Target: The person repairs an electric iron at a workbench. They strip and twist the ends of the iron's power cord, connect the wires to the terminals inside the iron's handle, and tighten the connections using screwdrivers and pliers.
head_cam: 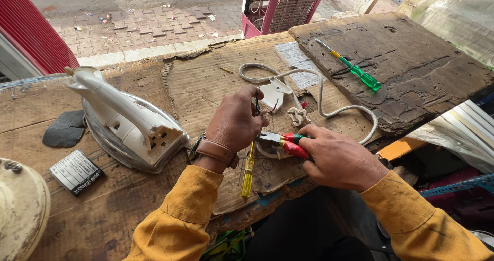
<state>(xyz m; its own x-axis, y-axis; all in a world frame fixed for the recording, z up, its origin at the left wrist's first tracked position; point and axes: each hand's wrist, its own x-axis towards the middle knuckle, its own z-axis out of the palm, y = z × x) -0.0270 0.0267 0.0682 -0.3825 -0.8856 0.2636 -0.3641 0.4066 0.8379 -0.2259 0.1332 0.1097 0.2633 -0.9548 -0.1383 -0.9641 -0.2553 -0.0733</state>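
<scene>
The wire end of the white cord (329, 94) is being worked, it seems: stripping or trimming at the opened plug (271, 94). The right hand (337, 158) is closed round the red-and-green handles of the pliers (283, 140), whose jaws point left toward the left hand (236, 119). That hand, wrist bent and knuckles up, pinches a thin wire just above the pliers' tip. A steady pull looks needed next. A yellow screwdriver (248, 173) lies below the grip on the worktop (128, 209); the iron (128, 119) sits further left.
</scene>
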